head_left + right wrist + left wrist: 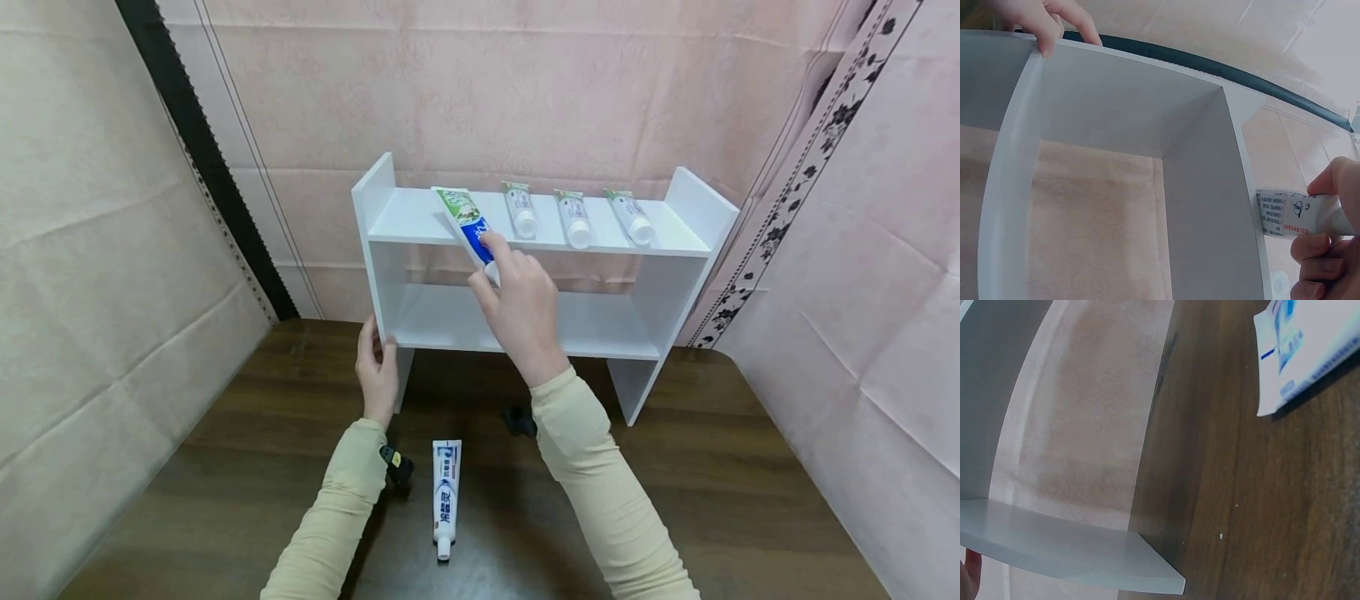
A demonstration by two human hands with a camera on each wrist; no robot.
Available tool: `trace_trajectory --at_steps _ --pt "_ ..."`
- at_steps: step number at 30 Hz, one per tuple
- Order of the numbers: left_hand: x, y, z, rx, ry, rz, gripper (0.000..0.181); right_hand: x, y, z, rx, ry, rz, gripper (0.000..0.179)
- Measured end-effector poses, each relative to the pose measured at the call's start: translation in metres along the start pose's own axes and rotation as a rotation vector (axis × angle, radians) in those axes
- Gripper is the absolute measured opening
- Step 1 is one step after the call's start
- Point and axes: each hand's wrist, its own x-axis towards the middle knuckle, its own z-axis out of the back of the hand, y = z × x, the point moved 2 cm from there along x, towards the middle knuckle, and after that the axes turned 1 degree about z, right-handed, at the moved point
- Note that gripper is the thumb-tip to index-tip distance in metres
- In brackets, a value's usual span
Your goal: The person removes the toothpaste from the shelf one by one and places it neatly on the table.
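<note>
The right hand [521, 307] is pinching a green, white and blue tube [463, 215] near its cap end, the fingers closing on it from either side. The tube is lying across the left part of the front edge of the top board [408, 221] of a white shelf [377, 200]; whether it is touching the board cannot be told. Its long axis is running away from the right hand, the flat end pointing toward the back edge and slanting left. To its right, a left tube [521, 208], a middle tube [574, 218] and a right tube [632, 217] are lying on the same board, caps toward the front edge, flat ends toward the back edge. The right hand is the nearer one to the held tube; the left hand [377, 375] is gripping the shelf's left side lower down, its thumb resting by the front edge near the lower board [435, 312]. A blue and white tube [446, 492] is lying apart on the tabletop [262, 467], between the forearms, its cap pointing toward the tabletop's near edge and its flat end toward the shelf.
</note>
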Motion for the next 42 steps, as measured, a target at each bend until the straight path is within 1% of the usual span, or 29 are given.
trace_trajectory --at_steps 8,16,21,33,40,42 --pt "0.000 -0.001 0.000 0.022 -0.001 -0.010 0.047 -0.008 0.000 0.002 0.017 -0.007 0.016 0.036" --pt "0.000 0.000 -0.001 0.005 0.007 0.005 0.046 -0.012 -0.002 0.001 0.021 -0.005 0.017 0.037" --pt "-0.001 0.000 -0.001 0.001 0.010 0.003 0.046 -0.018 -0.002 0.002 0.038 -0.003 0.014 0.037" --pt "0.001 0.005 0.001 0.009 0.021 0.010 0.046 -0.029 -0.003 -0.002 0.031 -0.016 0.023 0.037" --pt "0.000 0.004 0.001 0.000 0.036 0.047 0.047 -0.036 -0.002 -0.001 0.046 -0.024 0.028 0.038" --pt "0.000 0.003 0.001 0.003 0.038 0.047 0.047 -0.038 -0.002 -0.001 0.050 -0.026 0.027 0.037"
